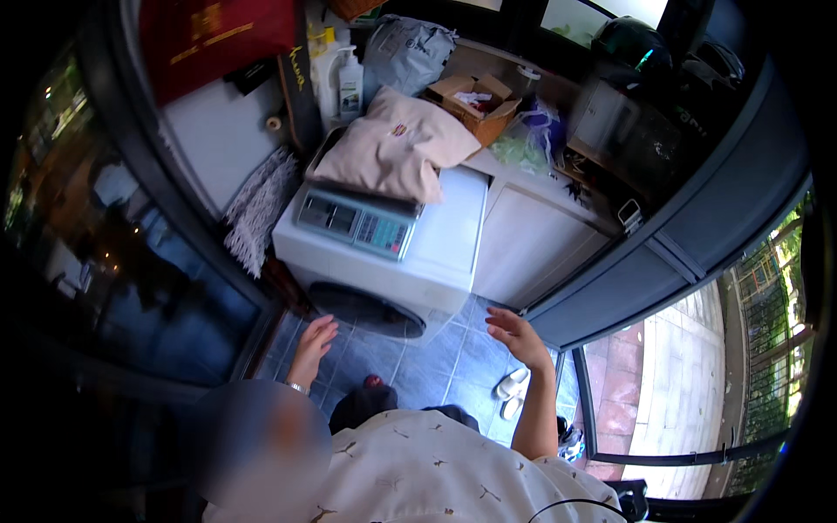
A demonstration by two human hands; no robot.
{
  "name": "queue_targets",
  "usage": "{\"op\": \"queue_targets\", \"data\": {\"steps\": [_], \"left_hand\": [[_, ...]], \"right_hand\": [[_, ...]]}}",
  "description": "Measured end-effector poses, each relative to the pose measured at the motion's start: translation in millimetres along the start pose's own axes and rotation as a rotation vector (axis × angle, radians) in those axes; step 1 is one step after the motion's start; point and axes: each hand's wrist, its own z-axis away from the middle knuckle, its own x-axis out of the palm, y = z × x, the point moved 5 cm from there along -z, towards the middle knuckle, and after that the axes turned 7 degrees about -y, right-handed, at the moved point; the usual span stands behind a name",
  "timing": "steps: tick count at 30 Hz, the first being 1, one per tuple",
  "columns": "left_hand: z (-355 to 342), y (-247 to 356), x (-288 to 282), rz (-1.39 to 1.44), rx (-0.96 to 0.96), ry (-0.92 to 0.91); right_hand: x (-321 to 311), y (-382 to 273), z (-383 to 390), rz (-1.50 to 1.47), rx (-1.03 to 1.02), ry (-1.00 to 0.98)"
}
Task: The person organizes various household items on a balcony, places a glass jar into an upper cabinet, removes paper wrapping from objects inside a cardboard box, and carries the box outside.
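My left hand (314, 347) is raised in front of the washing machine's (449, 244) dark round door, fingers loosely apart and holding nothing. My right hand (514, 336) is open and empty near the machine's lower right corner. On the white machine top sits a grey digital scale (353, 222) with a keypad, and a beige cloth bag (384, 144) lies over its back part, covering much of the pan.
Behind are a pump bottle (350, 87), grey plastic bag (405, 57), cardboard box (471, 109) and dark helmet (628, 44). A shaggy mat (257, 209) hangs at left. White slippers (512, 383) lie on tiles. Dark-framed glass doors flank me, with pavement beyond the right opening.
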Motion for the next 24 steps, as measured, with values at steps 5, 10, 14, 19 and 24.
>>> {"op": "queue_targets", "data": {"steps": [5, 10, 14, 19, 24], "left_hand": [[-113.4, 133.8, 131.1, -0.038, 0.199, -0.480], [-218.5, 228.1, 249.0, -0.068, 0.355, -0.539], [-322.1, 271.4, 288.4, 0.006, 0.509, -0.184], [-443.1, 318.6, 271.4, -0.072, 0.467, 0.137], [-497.1, 332.1, 271.1, -0.189, 0.034, 0.282]], "right_hand": [[-75.2, -31.1, -110.9, -0.265, -0.172, 0.308], [-174.0, -54.3, -297.0, -0.850, -0.273, 0.357], [-248.2, -46.9, -443.3, -0.911, -0.054, 0.501], [-255.9, -47.9, -532.2, -1.119, -0.120, 0.441], [-269.6, -63.5, -528.9, -1.085, 0.095, 0.375]]}}
